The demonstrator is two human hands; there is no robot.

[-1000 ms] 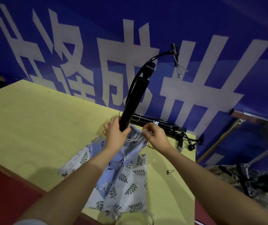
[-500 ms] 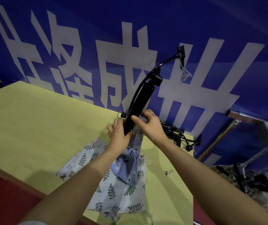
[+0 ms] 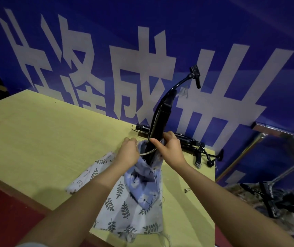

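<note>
A black hand pump (image 3: 160,122) with a curved hose and a nozzle at its top stands tilted, its lower end inside a blue flowered drawstring bag (image 3: 146,182). My left hand (image 3: 129,152) grips the bag's left rim and its white cord. My right hand (image 3: 167,147) holds the rim on the right, against the pump's barrel. The bag rests on a leaf-print cloth (image 3: 124,211) spread over the yellow table (image 3: 44,136).
A second black pump (image 3: 187,141) with hose lies at the table's back edge against the blue banner (image 3: 142,50). A small metal fitting (image 3: 187,190) lies right of the bags. Metal frames and black gear (image 3: 276,198) crowd the floor at right. A patterned cloth (image 3: 89,173) lies left.
My left hand let go of the pump barrel and took the bag's rim. My right hand came onto the rim by the barrel. The pump sank deeper into the bag.
</note>
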